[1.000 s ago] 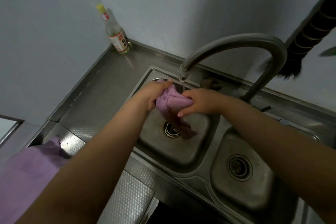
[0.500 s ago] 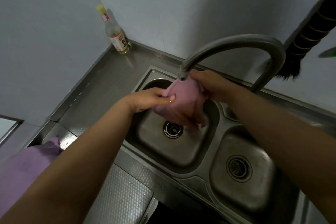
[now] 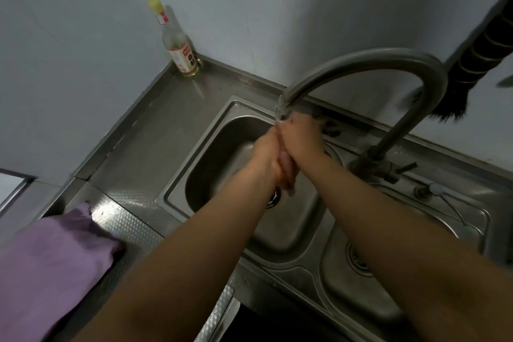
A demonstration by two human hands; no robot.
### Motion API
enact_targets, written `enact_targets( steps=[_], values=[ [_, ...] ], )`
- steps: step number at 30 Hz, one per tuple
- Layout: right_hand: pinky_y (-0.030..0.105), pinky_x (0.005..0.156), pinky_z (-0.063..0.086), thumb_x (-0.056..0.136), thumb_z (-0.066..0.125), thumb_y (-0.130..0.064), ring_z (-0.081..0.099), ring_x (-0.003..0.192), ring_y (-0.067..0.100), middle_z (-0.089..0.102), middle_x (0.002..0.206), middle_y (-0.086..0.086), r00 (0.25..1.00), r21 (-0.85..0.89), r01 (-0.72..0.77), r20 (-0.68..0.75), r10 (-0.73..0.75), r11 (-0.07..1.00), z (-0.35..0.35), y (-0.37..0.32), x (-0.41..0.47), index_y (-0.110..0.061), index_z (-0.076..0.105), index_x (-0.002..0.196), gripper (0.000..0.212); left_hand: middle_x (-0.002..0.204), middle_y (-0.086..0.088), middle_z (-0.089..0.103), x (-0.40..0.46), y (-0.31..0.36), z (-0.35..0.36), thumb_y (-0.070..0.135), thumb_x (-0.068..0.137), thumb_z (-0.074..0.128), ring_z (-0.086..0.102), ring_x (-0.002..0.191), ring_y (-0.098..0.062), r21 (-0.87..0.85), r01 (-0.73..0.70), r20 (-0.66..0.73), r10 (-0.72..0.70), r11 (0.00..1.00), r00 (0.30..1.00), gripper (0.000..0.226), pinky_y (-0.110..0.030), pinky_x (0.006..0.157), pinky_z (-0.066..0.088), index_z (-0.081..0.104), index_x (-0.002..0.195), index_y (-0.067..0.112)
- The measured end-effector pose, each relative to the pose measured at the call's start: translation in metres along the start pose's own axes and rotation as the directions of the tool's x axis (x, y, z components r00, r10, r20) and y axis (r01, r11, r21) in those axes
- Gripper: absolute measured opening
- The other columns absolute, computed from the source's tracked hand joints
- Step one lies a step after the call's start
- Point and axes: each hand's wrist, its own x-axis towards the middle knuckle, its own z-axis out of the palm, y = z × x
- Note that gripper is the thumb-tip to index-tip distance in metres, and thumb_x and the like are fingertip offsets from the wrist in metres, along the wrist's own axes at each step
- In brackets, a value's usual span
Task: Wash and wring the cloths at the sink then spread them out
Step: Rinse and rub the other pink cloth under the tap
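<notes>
Head view: the left hand (image 3: 266, 155) and right hand (image 3: 301, 136) are squeezing a pink cloth (image 3: 287, 172) pressed between them, under the faucet (image 3: 361, 64) over the left basin (image 3: 222, 147). Washing or wringing appears underway. A purple cloth (image 3: 50, 255) is lying bunched on the counter (image 3: 133, 230); spreading remains.

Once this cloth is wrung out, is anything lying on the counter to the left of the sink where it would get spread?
Yes. A purple cloth already lies on the counter left of the basin, and a bottle stands in the far corner. Between them the steel shows bare. Both hands hold the pink cloth over the basin.
</notes>
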Motion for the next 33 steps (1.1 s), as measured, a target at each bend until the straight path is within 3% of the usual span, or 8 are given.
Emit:
enact_targets(
  steps=[2, 7, 11, 16, 20, 26, 30, 33],
  values=[
    [0.029, 0.060, 0.039, 0.101, 0.035, -0.033, 0.060, 0.071, 0.020, 0.061, 0.075, 0.005, 0.999, 0.056, 0.034, 0.028, -0.036, 0.998, 0.008, -0.005, -0.012, -0.012, 0.064, 0.084, 0.040, 0.076, -0.011, 0.071, 0.007, 0.009, -0.008, 0.045, 0.094, 0.051, 0.065, 0.074, -0.028, -0.044, 0.007, -0.077, -0.010, 0.999, 0.997, 0.047, -0.040, 0.090, 0.051, 0.068, 0.079, 0.004],
    [0.029, 0.065, 0.042, 0.099, 0.039, -0.029, 0.062, 0.077, 0.028, 0.062, 0.076, 0.011, 0.996, 0.110, -0.071, 0.066, 0.064, 0.991, 0.008, 0.000, -0.001, -0.013, 0.058, 0.074, 0.034, 0.065, -0.003, 0.059, 0.006, 0.008, -0.004, 0.033, 0.101, 0.043, 0.058, 0.056, -0.013, -0.070, -0.061, -0.068, 0.056, 0.996, 0.996, 0.032, -0.019, 0.042, 0.047, 0.058, 0.081, 0.013],
    [0.029, 0.063, 0.043, 0.097, 0.039, -0.028, 0.059, 0.068, 0.025, 0.060, 0.070, 0.008, 0.999, 0.163, -0.034, 0.021, 0.031, 0.986, 0.017, -0.010, -0.008, -0.009, 0.063, 0.074, 0.038, 0.070, -0.005, 0.055, 0.008, 0.018, -0.007, 0.023, 0.097, 0.050, 0.055, 0.067, -0.018, -0.089, -0.123, -0.076, 0.116, 0.988, 0.990, 0.024, -0.028, 0.057, 0.047, 0.059, 0.077, 0.012],
    [0.030, 0.063, 0.046, 0.095, 0.049, -0.023, 0.064, 0.076, 0.028, 0.066, 0.078, 0.013, 0.993, 0.226, -0.115, 0.003, 0.117, 0.967, 0.005, -0.011, 0.000, -0.007, 0.063, 0.077, 0.028, 0.059, -0.002, 0.059, -0.001, 0.012, 0.000, 0.027, 0.101, 0.045, 0.056, 0.063, -0.015, -0.085, -0.082, -0.033, 0.079, 0.993, 0.996, 0.029, -0.025, 0.052, 0.050, 0.060, 0.081, 0.012],
    [0.030, 0.060, 0.046, 0.098, 0.036, -0.032, 0.059, 0.063, 0.018, 0.057, 0.064, 0.002, 0.997, 0.194, -0.083, 0.018, 0.081, 0.977, 0.014, -0.021, -0.018, -0.018, 0.052, 0.065, 0.039, 0.076, -0.006, 0.064, 0.006, 0.019, -0.009, 0.028, 0.096, 0.052, 0.064, 0.076, -0.021, -0.056, -0.135, -0.061, 0.131, 0.989, 0.989, 0.028, -0.032, 0.064, 0.052, 0.068, 0.097, 0.006],
    [0.032, 0.076, 0.044, 0.097, 0.041, -0.025, 0.060, 0.093, 0.034, 0.064, 0.095, 0.023, 0.973, 0.255, -0.215, 0.140, 0.184, 0.943, -0.014, 0.018, 0.025, 0.000, 0.062, 0.088, 0.034, 0.105, -0.015, 0.065, -0.014, 0.014, -0.017, 0.049, 0.099, 0.044, 0.060, 0.109, -0.027, 0.018, 0.072, 0.261, -0.074, 0.997, 0.963, 0.053, -0.038, 0.102, 0.046, 0.057, 0.130, 0.007],
    [0.027, 0.069, 0.049, 0.093, 0.053, -0.030, 0.063, 0.078, 0.023, 0.066, 0.075, 0.006, 0.885, 0.638, -0.464, 0.308, 0.349, 0.615, -0.024, 0.025, 0.028, -0.010, 0.065, 0.079, 0.026, 0.111, -0.016, 0.067, -0.002, 0.027, -0.046, 0.046, 0.101, 0.037, 0.062, 0.105, -0.030, -0.007, -0.024, 0.226, 0.025, 1.000, 0.974, 0.043, -0.041, 0.091, 0.050, 0.065, 0.115, 0.016],
    [0.028, 0.071, 0.052, 0.095, 0.050, -0.029, 0.064, 0.075, 0.017, 0.067, 0.075, 0.003, 0.870, 0.562, -0.438, 0.463, 0.172, 0.702, -0.025, 0.009, 0.002, -0.015, 0.063, 0.071, 0.030, 0.110, -0.019, 0.068, 0.008, 0.028, -0.043, 0.045, 0.102, 0.037, 0.065, 0.101, -0.033, -0.107, -0.030, 0.028, 0.033, 0.994, 0.999, 0.049, -0.040, 0.079, 0.054, 0.066, 0.112, 0.007]
  ],
)
